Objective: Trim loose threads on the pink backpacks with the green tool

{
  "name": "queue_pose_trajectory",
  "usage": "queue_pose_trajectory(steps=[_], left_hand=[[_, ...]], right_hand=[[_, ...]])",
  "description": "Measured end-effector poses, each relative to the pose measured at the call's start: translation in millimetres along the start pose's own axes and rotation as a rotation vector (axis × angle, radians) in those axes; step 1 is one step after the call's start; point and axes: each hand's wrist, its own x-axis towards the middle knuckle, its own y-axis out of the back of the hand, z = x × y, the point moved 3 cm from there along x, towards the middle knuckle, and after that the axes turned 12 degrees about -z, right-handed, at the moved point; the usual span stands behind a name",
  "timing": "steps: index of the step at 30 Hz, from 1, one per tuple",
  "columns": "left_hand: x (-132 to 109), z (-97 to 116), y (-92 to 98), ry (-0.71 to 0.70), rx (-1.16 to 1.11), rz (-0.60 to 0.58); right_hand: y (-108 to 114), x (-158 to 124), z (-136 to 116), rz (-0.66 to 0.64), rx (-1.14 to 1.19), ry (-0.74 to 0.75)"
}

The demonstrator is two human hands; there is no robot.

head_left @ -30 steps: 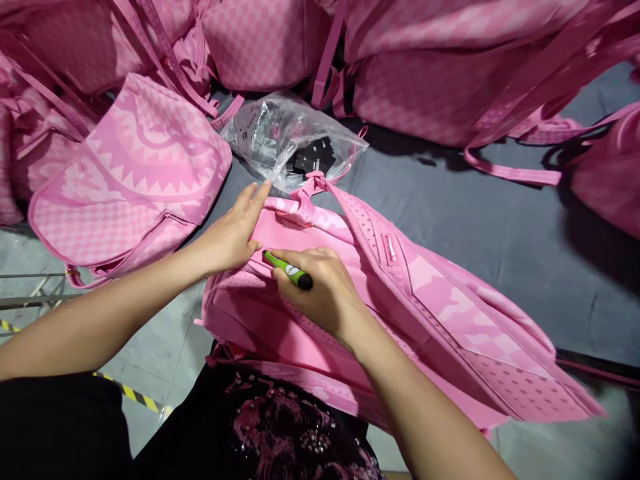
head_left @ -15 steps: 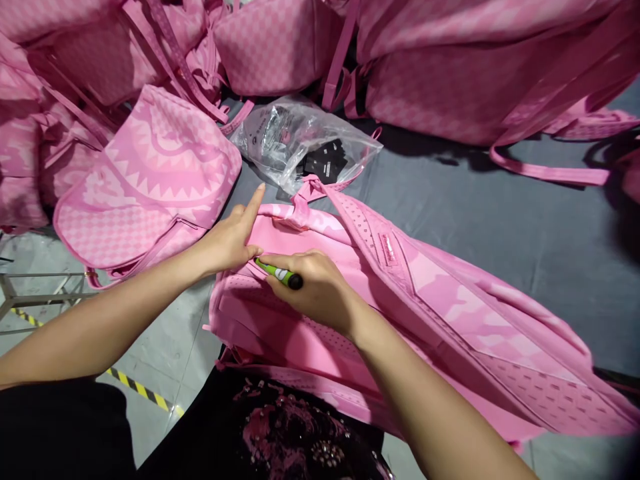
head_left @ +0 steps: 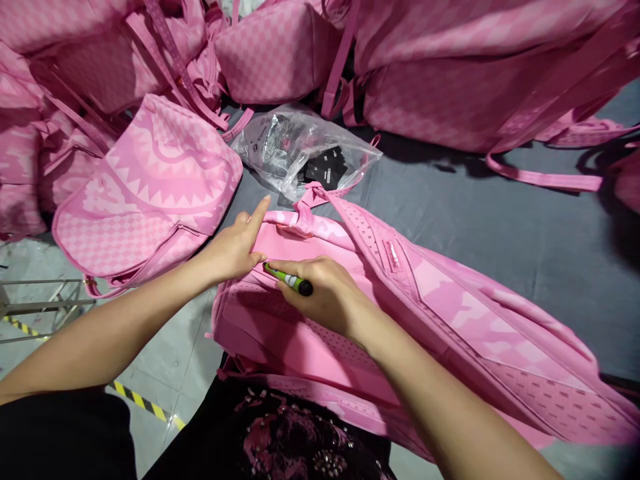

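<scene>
Lying back-panel up on the grey table [head_left: 475, 220], the backpack [head_left: 280, 333] is the thing both hands work on. Its top handle [head_left: 310, 200] points away from the person and its bottom hangs over the table's near edge, against the person's dark clothes.

The right hand [head_left: 325, 297] rests on the upper back panel with its fingers curled shut around a green pen [head_left: 289, 280]. The pen's long axis runs slantwise across the backpack, with the dark end at the knuckles and the tip aimed up and to the left. That tip sits just beside the thumb of the left hand [head_left: 233, 250], so the left hand is the nearer one to the spot under the tip. The left hand grips nothing: it lies spread and pressed on the backpack's top left corner, forefinger stretched toward the handle.

A shoulder strap [head_left: 393, 255] runs from the handle off to the backpack's right and carries a small pink label, too small to read. The pen has a white patch, also unreadable.

Just beyond the handle lies a clear plastic bag [head_left: 300, 150] holding black tags [head_left: 327, 170]; the printing on both is illegible. Left of the backpack lies a second backpack [head_left: 150, 180] with a toothed pattern, and further pink ones [head_left: 450, 80] are piled beyond.
</scene>
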Motion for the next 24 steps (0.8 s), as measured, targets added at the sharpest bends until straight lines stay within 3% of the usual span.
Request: queue_pose_trajectory(steps=[5, 9, 14, 20, 24], left_hand=[[-0.4, 0.4, 0.2, -0.005, 0.005, 0.009], [-1.1, 0.5, -0.4, 0.008, 0.007, -0.005], [-3.0, 1.4, 0.4, -0.013, -0.017, 0.01], [-2.6, 0.4, 0.3, -0.016, -0.018, 0.011], [-1.8, 0.7, 0.0, 0.0, -0.01, 0.005]], right_hand=[[-1.2, 1.2, 3.2, -0.057, 0.028, 0.006], [0.1, 2.2, 2.9, -0.017, 0.032, 0.002], [8.1, -3.2, 4.0, -0.137, 0.114, -0.006], [7.6, -2.4, 3.7, -0.063, 0.078, -0.004], [6.5, -0.3, 3.3, -0.125, 0.073, -0.002]])
